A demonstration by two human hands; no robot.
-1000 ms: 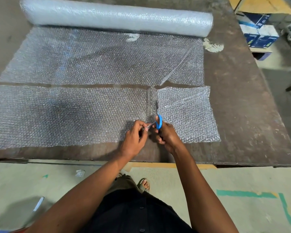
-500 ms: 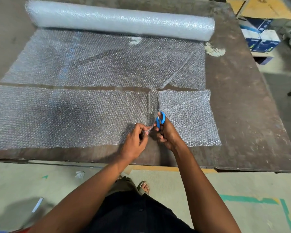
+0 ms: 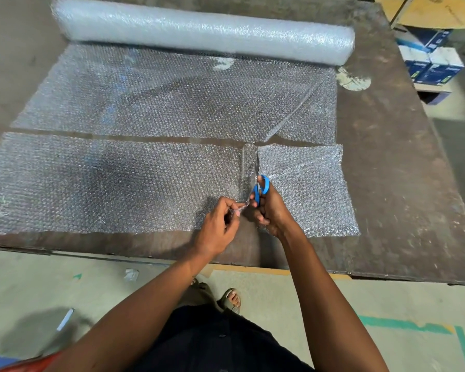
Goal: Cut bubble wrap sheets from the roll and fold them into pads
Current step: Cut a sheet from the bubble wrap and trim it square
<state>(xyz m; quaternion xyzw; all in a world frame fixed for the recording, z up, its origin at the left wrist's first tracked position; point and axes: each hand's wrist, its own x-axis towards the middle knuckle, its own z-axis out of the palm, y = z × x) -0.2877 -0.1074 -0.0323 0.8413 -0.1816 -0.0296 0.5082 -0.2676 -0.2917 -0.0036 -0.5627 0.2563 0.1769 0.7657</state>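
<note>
Head view, single entry.

Item: bubble wrap roll, lying across the far side of the table, its unrolled length spread toward the person.

Item: cut strip, separate from the unrolled length, lying flat along the near table edge. A crosswise cut is under way near its right end, parting off a smaller right-hand piece.

Item: blue-handled scissors, blades pointing away from the person, set in the cut line.

Item: right hand. Fingers curled through and round the scissor handles, gripping them; how far apart the blades stand cannot be told.

Item: left hand. Thumb and fingers closed in a pinch on the strip's near edge just left of the scissors, lifting and tensioning it; the other fingers are curled in.

Risk, judged: the pinching fingertips sit very close to the blades, so a hurried snip could nick them. If tension slackens, the film may bunch and fold between the blades and not shear, giving a ragged or wandering edge. An uneven pull could drag the strip askew on the table.

Also present: cardboard boxes beyond the table's right side.
</note>
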